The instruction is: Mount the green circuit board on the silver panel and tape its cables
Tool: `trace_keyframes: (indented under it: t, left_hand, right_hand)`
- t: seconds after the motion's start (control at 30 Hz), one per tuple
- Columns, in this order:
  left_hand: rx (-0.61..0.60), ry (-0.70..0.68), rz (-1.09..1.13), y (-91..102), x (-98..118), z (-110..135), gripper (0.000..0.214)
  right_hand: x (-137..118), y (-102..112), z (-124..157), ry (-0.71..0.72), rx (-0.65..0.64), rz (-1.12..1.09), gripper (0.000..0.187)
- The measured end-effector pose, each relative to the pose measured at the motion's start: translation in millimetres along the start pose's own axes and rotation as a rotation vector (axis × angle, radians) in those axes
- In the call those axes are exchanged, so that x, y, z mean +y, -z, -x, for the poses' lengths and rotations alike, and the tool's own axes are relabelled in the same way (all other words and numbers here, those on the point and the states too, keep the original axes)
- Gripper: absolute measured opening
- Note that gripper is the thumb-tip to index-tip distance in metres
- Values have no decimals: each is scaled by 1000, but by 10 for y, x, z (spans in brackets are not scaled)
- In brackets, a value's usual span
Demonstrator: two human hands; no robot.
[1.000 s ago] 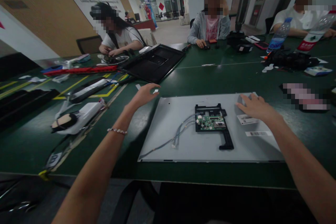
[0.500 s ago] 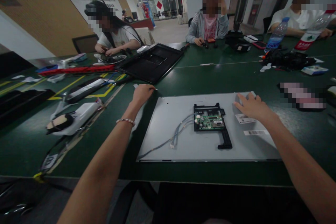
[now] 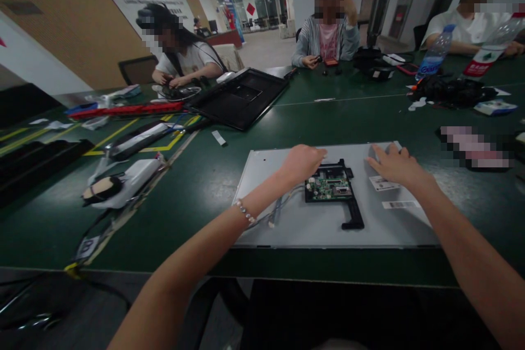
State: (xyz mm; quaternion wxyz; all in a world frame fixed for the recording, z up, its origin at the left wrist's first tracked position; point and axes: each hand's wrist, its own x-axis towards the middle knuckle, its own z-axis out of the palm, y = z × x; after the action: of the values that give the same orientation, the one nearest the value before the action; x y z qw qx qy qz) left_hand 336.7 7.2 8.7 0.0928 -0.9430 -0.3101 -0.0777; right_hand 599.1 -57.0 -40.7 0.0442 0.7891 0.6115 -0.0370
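A grey metal monitor panel [image 3: 328, 227] lies back-up on the green table [image 3: 197, 186]. A green circuit board [image 3: 331, 186] in a black bracket [image 3: 353, 213] sits at its middle, with grey cables [image 3: 278, 208] trailing left. My left hand [image 3: 301, 163] hovers over the panel just left of the board, fingers curled, nothing visible in them. My right hand [image 3: 394, 167] rests flat on the panel's far right part, fingers spread, beside a white barcode label [image 3: 383, 185].
A small white strip [image 3: 219, 138] lies on the table left of the panel. A black monitor back cover [image 3: 240, 97] lies farther back. White and black parts [image 3: 118, 183] sit at left. Three other people sit at the far side. Bottles [image 3: 435, 59] and a black bag [image 3: 451, 93] stand at right.
My left hand left the small white strip on the table and moved right, over the panel next to the circuit board. My right hand stayed on the panel.
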Motion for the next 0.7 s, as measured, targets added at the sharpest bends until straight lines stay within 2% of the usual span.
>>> trace_keyframes:
  t: [0.13,0.4,0.57,0.7]
  left_hand:
    - [-74,-71,-2,-74,164,-104,21]
    - [-120,-84,2,-121,211,-108,24]
    - [-113,-77,166,-107,142,-124,27]
    - [-15,-5,403,-47,-46,-123,30]
  right_hand:
    - [-4,-5,-12,-5,6,-5,66]
    - [-3,-1,-22,-12,-9,-36,66]
    - [5,-13,-26,-10,-10,-23,66]
    - [18,-15,-26,-3,-13,-20,68]
